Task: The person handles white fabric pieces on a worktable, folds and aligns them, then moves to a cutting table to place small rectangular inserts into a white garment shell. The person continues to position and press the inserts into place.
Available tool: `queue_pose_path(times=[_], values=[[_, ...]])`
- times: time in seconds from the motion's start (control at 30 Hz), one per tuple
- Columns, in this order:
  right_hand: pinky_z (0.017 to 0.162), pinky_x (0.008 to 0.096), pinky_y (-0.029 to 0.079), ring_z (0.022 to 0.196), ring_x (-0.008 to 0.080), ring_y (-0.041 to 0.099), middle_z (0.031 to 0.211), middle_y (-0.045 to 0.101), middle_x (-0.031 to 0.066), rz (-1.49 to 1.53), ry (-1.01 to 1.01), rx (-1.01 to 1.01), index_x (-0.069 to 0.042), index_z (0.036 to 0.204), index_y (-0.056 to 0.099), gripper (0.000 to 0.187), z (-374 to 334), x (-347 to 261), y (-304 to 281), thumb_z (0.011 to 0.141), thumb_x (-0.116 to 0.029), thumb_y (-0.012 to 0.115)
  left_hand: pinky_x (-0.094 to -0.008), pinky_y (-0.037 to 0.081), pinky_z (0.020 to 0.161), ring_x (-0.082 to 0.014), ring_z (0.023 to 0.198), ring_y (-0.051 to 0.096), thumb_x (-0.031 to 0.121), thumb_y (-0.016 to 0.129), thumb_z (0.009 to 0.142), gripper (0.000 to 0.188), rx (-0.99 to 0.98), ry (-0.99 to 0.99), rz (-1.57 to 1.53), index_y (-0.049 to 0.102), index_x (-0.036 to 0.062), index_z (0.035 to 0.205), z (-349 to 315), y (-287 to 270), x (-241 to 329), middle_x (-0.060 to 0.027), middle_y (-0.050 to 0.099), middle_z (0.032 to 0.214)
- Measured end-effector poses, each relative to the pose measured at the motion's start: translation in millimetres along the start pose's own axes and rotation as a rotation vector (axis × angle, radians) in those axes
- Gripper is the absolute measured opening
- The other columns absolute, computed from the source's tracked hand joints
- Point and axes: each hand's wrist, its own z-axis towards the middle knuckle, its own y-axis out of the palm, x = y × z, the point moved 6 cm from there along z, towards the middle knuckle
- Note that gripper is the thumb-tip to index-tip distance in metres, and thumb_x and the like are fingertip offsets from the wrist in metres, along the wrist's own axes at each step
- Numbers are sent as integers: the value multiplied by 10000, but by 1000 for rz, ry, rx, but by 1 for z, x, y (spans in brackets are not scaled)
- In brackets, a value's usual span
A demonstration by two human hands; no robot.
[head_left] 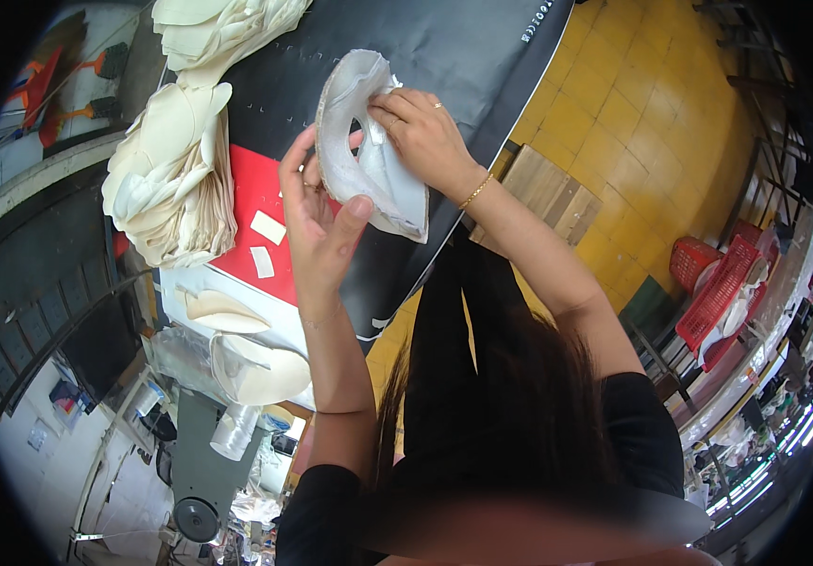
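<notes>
Above the black table, my left hand (317, 212) supports a white, curved, padded fabric piece (342, 156) with an opening in its middle. Its thumb lies on the near edge while the other fingers curl behind. My right hand (418, 132) has its fingers closed at the inner right side of the piece, beside a small white tab (377, 135). What those fingertips pinch is hidden. Two small white rectangular patches, one (268, 227) above the other (262, 262), lie on the red part of the tabletop (241, 203) left of my left hand.
Piles of cream fabric pieces (172, 179) line the table's left side, with more (227, 28) at the far end. Loose cream cups (260, 368) lie nearer, by a grey-green machine (213, 472). On the right are a wooden stool (543, 198), yellow tiled floor (604, 104) and red baskets (720, 292).
</notes>
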Motion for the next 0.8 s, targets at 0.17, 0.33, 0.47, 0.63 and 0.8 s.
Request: queue_pose_path(times=[0.17, 0.33, 0.47, 0.63, 0.8], values=[[997, 361, 442, 1173, 214, 541, 1253, 585, 59, -184, -20, -163, -46, 1211, 651, 421, -2, -9, 5, 806, -129, 570, -372, 421, 1026, -239, 1217, 529, 304, 800, 822, 870, 20, -20, -34, 274, 39, 1462, -1, -1, -6, -197, 537, 1340], [1119, 403, 358, 1285, 243, 485, 1390, 513, 90, -234, 1, -292, -60, 1318, 574, 469, -8, -17, 0, 855, -125, 552, -380, 427, 1025, -240, 1222, 526, 290, 795, 829, 865, 20, -20, -48, 267, 42, 1468, 0, -2, -5, -194, 536, 1344], [1173, 436, 285, 1393, 264, 396, 1506, 421, 106, -207, -3, -392, -81, 1416, 481, 524, -18, -15, 1, 897, -126, 535, -381, 436, 1020, -242, 1223, 527, 272, 794, 829, 854, 28, -18, -31, 277, 39, 1467, -2, -4, -1, -197, 538, 1344], [1192, 457, 256, 1445, 272, 324, 1567, 345, 60, -183, -144, -448, -109, 1466, 416, 563, -25, -1, 2, 912, -128, 514, -375, 441, 1015, -243, 1220, 531, 254, 796, 827, 842, 39, 3, 20, 290, 34, 1462, -6, -6, 0, -199, 538, 1346], [1215, 479, 216, 1479, 261, 249, 1587, 313, 4, 43, -251, -591, -167, 1388, 532, 624, -29, 15, -6, 816, 83, 545, -380, 425, 1032, -249, 1221, 530, 263, 794, 831, 833, 46, 10, 30, 295, 27, 1455, -9, -7, -2, -199, 543, 1342]])
